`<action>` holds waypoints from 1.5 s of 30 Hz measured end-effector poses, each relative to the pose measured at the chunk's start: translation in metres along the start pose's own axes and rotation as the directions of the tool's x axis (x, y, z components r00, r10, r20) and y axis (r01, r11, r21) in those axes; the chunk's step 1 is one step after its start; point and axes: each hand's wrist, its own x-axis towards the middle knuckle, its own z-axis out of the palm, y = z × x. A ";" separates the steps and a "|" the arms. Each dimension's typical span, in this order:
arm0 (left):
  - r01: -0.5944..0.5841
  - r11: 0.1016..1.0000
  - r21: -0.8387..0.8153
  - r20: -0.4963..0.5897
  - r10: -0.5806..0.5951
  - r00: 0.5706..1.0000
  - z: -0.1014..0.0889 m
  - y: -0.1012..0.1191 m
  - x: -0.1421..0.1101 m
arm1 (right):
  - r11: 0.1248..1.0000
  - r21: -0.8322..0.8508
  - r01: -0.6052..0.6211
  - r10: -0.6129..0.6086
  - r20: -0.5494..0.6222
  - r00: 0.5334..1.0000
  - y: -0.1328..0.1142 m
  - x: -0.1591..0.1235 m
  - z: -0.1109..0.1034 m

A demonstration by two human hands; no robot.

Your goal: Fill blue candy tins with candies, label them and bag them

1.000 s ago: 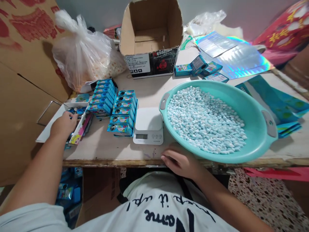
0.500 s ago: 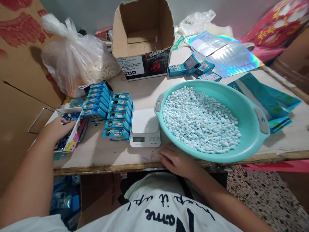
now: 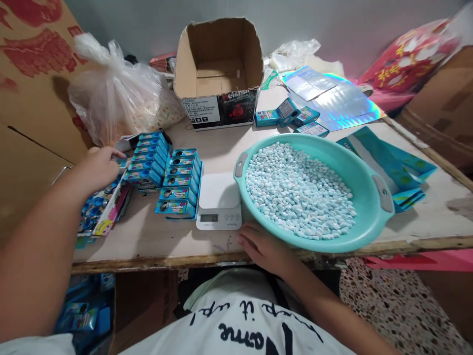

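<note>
My left hand [image 3: 96, 170] is over the far end of a shallow open carton [image 3: 107, 209] filled with small blue pieces. Its forefinger stretches towards a flat blue packet [image 3: 123, 161] beside the stacked boxes; whether it touches the packet is unclear. At the table's front edge rests my right hand [image 3: 263, 249], loosely curled with a gap at the thumb and nothing visible in it. Just beyond it are a white digital scale [image 3: 219, 202] with a bare pan and a turquoise basin [image 3: 369, 197] of pale blue candies [image 3: 299, 192]. Left of the scale stand two rows of blue candy boxes [image 3: 177, 192].
An open cardboard box [image 3: 221, 106] stands at the back, next to a tied plastic bag [image 3: 121, 93]. Several blue boxes [image 3: 286, 113] and silvery sheets [image 3: 332, 101] lie behind the basin. A blue pouch [image 3: 391, 162] is at right. More blue boxes [image 3: 83, 315] sit below the table.
My left hand has lifted out of the carton's middle and moved away from me to its far end. The right hand stays put. The view has tilted and shifted slightly.
</note>
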 end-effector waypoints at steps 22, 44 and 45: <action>-0.295 0.933 -0.207 -0.275 0.234 0.933 0.078 0.120 0.002 | 0.999 0.030 -0.040 0.041 -0.058 0.997 0.003 -0.001 0.006; -0.216 0.931 -0.295 -0.167 0.173 0.971 0.074 0.112 -0.008 | 0.998 -0.029 -0.062 0.062 0.002 0.998 0.003 -0.001 0.004; -0.185 0.913 -0.364 -0.158 0.135 0.978 0.076 0.112 -0.004 | 0.997 -0.026 -0.066 0.066 -0.003 0.998 0.004 -0.001 0.004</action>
